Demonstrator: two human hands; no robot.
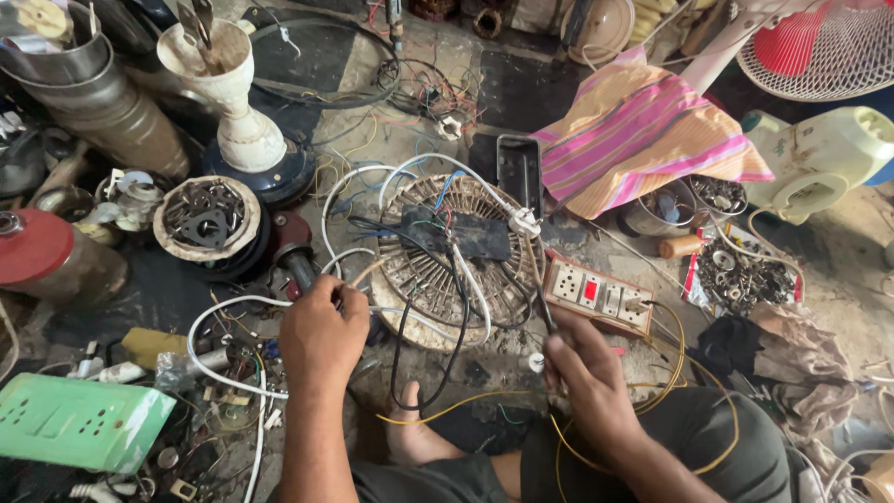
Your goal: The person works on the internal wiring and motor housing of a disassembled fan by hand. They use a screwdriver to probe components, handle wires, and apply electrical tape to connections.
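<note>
Pinching a thin dark probe (pixel 540 307), the right hand (pixel 582 373) aims at the round slotted fan motor plate (pixel 461 247) on the floor — left hand (pixel 321 335) closed around a dark-handled tool (pixel 298 265). Wiring work seems underway; steady tip placement matters.

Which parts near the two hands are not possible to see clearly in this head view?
- Left hand: its fingers curl under, so the lower end of the dark handle is hidden.
- Right hand: the tip of its thin tool is lost among the wires over the round fan grille.
- Socket board: its far end is covered by wires.
- Green box: cut by the left edge.
</note>
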